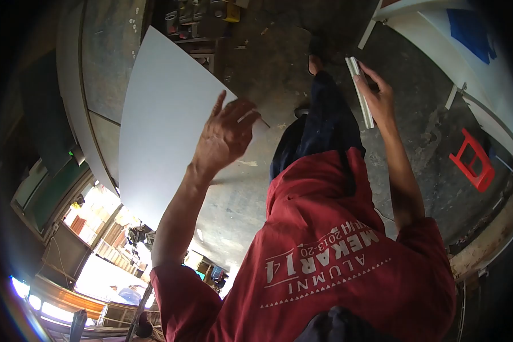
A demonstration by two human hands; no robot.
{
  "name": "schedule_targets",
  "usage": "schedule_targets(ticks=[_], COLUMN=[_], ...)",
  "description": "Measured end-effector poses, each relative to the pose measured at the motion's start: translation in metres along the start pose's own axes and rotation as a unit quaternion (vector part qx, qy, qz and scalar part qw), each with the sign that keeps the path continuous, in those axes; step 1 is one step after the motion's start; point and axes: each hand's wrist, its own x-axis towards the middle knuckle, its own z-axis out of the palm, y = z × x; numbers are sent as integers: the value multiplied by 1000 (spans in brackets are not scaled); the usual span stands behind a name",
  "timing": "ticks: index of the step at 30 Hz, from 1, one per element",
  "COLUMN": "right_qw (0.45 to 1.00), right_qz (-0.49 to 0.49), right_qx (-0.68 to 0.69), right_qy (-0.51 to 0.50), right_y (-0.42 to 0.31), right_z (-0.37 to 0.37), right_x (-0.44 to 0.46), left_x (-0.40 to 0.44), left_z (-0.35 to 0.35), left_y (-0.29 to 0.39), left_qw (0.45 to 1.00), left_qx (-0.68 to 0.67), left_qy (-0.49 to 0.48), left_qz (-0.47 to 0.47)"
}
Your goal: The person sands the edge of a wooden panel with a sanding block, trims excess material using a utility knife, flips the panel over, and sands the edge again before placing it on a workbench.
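- Red stool-like object [483, 179]: on floor [279, 51], right of frame.
- Blue patch [469, 34]: on white curved surface [427, 40], upper right.
- Yellow container [232, 12]: top, left of centre.

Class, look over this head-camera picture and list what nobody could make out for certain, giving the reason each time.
All in the head view:
- Whether the left hand grips anything: blurred, curled fingers.
- Some fingers of the right hand, around the white strip: hidden behind the hand.
- The small items at the top: too small and dark.
- The dark thing below: cut off by the bottom edge.
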Motion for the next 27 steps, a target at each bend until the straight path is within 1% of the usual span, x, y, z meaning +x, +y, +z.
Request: schedule_targets(ticks=[2, 5, 7, 9, 10, 14, 19, 21, 23, 24, 25, 26, 27], right_qw=[1000, 1000, 999, 999, 999, 999, 998, 997, 995, 994, 993, 992, 991], right_qz=[-4, -18, -14, -23, -17, 0, 22, 33, 34, 38, 9, 5, 0], right_qx=[2, -2, -16, -18, -7, -7, -11, -11, -14, -15, -4, -18, -32], right_qy=[-7, -17, -30, -38, -46, -53, -61, -70, -89, -102, -114, -122, -130], right_y=[0, -6, -8, -12, -17, -29, -43, -55, -66, -72, -84, -96, -109], right_z=[-1, 2, 6, 14, 17, 22, 25, 27, 35, 41, 50, 63, 77], right_x=[3, 7, 14, 21, 23, 33, 50, 61, 72, 80, 87, 92, 97], left_x=[5, 23, 37, 47, 53, 68, 72, 66, 56, 58, 58, 54, 50], left_z=[-5, -25, -42, -61, -71, -90, -98, -83, -40, -29, -15, -1, 11], left_y=[-25, -74, -114, -149, -158, -205, -238, -244, -251, -228, -192, -161, -130], left_qw=[999, 985, 969, 954, 953, 936, 939, 938, 955, 967, 965, 975, 966], left_qx=[37, 149, 221, 282, 295, 333, 314, 309, 235, 125, 13, 126, 234], left_qy=[24, 68, 104, 89, 59, 101, 97, 103, 146, 186, 225, 143, 56], left_qz=[-18, -44, -39, -47, -43, -55, -103, -120, -103, -119, -133, -113, -94])
